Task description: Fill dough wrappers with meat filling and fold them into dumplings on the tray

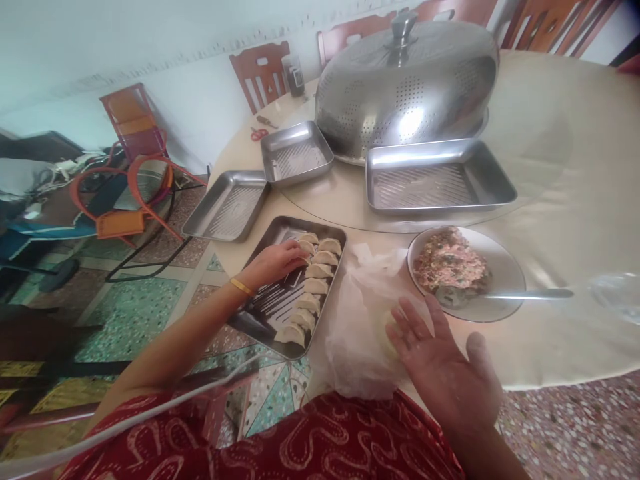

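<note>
My left hand [283,261] reaches over a dark metal tray [265,250], its fingertips closed on a dumpling [307,247] near the far end. Beside it, a row of folded dumplings [316,286] runs down the tray's right side, with a couple more at the near end. My right hand [445,370] is turned palm up with fingers spread and holds nothing. Under its fingertips lies a crumpled clear plastic bag [357,313], with something pale and round showing through. Just beyond is a white bowl [505,270] of minced filling [450,260] with a metal spoon [530,294] resting in it.
Three metal trays stand farther back: one left [227,203], one middle [297,157], one right [440,180]. Behind them is a large perforated metal dome cover [407,93]. Red-handled scissors [259,134] and a jar [294,77] lie near the far-left edge. A pale cable [165,420] crosses at lower left.
</note>
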`<action>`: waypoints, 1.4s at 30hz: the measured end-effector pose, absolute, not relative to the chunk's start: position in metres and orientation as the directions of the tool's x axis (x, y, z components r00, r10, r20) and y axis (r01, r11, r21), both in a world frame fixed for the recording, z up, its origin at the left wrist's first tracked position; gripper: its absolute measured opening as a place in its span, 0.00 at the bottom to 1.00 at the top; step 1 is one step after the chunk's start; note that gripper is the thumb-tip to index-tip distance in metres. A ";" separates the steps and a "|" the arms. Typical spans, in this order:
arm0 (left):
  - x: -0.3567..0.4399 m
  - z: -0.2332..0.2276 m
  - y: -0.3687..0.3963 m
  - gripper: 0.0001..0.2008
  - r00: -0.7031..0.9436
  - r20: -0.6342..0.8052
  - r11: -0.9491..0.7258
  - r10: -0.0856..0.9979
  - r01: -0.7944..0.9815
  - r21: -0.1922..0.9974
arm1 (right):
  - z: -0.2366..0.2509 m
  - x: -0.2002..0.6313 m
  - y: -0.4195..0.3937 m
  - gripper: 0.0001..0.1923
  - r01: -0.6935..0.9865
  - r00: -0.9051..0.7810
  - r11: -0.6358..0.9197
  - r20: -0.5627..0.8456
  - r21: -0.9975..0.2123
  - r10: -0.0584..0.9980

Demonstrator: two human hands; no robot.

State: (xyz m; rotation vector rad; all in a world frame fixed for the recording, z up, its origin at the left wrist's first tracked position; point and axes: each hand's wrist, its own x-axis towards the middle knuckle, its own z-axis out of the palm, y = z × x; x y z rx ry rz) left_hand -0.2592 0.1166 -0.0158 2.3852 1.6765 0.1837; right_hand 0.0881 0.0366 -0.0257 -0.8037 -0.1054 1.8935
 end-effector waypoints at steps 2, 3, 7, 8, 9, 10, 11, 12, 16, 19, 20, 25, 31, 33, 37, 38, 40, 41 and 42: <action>-0.260 -0.013 0.115 0.16 0.332 -0.012 -0.320 0.943 0.917 0.237 | -0.026 0.089 0.036 0.34 -0.782 -0.246 -0.466 -0.481 -0.414 0.841; -0.261 -0.011 0.114 0.16 0.323 -0.008 -0.312 0.946 0.921 0.233 | -0.026 0.089 0.036 0.34 -0.781 -0.246 -0.466 -0.482 -0.415 0.841; -0.263 -0.003 0.108 0.17 0.226 -0.022 -0.214 0.974 0.946 0.245 | -0.025 0.092 0.034 0.34 -0.789 -0.235 -0.457 -0.484 -0.411 0.843; -0.264 -0.002 0.107 0.17 0.195 -0.039 -0.179 0.980 0.952 0.247 | -0.025 0.093 0.034 0.35 -0.794 -0.230 -0.452 -0.487 -0.407 0.843; -0.264 -0.002 0.105 0.17 0.170 -0.058 -0.151 0.984 0.958 0.246 | -0.024 0.094 0.034 0.35 -0.800 -0.222 -0.445 -0.490 -0.404 0.843; -0.264 -0.002 0.104 0.17 0.154 -0.078 -0.131 0.985 0.961 0.243 | -0.024 0.096 0.033 0.35 -0.805 -0.213 -0.437 -0.493 -0.401 0.844; -0.265 -0.002 0.103 0.17 0.145 -0.092 -0.119 0.985 0.963 0.241 | -0.024 0.097 0.033 0.35 -0.810 -0.204 -0.430 -0.496 -0.398 0.844; -0.265 -0.003 0.103 0.17 0.141 -0.100 -0.114 0.985 0.964 0.241 | -0.024 0.099 0.034 0.35 -0.815 -0.199 -0.425 -0.498 -0.394 0.844; -0.264 -0.008 0.102 0.15 0.147 -0.112 -0.113 0.983 0.958 0.262 | -0.025 0.103 0.035 0.36 -0.819 -0.197 -0.422 -0.502 -0.388 0.842; -0.263 -0.010 0.103 0.15 0.153 -0.116 -0.114 0.981 0.951 0.288 | -0.026 0.105 0.037 0.37 -0.816 -0.185 -0.416 -0.501 -0.401 0.845; -0.263 -0.010 0.103 0.15 0.156 -0.117 -0.115 0.981 0.948 0.298 | -0.026 0.106 0.038 0.37 -0.816 -0.180 -0.414 -0.501 -0.405 0.846; -0.262 -0.008 0.102 0.17 0.147 -0.108 -0.104 0.983 0.936 0.335 | -0.027 0.108 0.040 0.36 -0.819 -0.158 -0.399 -0.506 -0.413 0.848; -0.264 0.000 0.099 0.22 0.079 -0.091 -0.044 0.993 0.939 0.342 | -0.024 0.111 0.040 0.37 -0.823 -0.134 -0.399 -0.544 -0.405 0.829; -0.264 0.000 0.099 0.22 0.066 -0.102 -0.027 0.993 0.939 0.342 | -0.024 0.111 0.040 0.37 -0.822 -0.122 -0.395 -0.550 -0.410 0.826; -0.262 -0.005 0.100 0.20 0.048 -0.129 -0.001 0.991 0.939 0.344 | -0.024 0.111 0.039 0.37 -0.820 -0.119 -0.393 -0.546 -0.417 0.829; -0.262 -0.006 0.100 0.20 0.044 -0.133 0.006 0.990 0.937 0.348 | -0.024 0.111 0.038 0.36 -0.821 -0.118 -0.389 -0.542 -0.417 0.832; -0.261 -0.008 0.100 0.20 0.036 -0.143 0.018 0.989 0.933 0.361 | -0.024 0.111 0.037 0.36 -0.825 -0.116 -0.380 -0.534 -0.417 0.838; -0.261 -0.009 0.100 0.20 0.033 -0.148 0.024 0.988 0.930 0.368 | -0.025 0.111 0.037 0.36 -0.827 -0.113 -0.376 -0.532 -0.417 0.839; -0.261 -0.009 0.101 0.20 0.031 -0.153 0.029 0.988 0.927 0.374 | -0.025 0.111 0.037 0.36 -0.828 -0.112 -0.375 -0.532 -0.416 0.839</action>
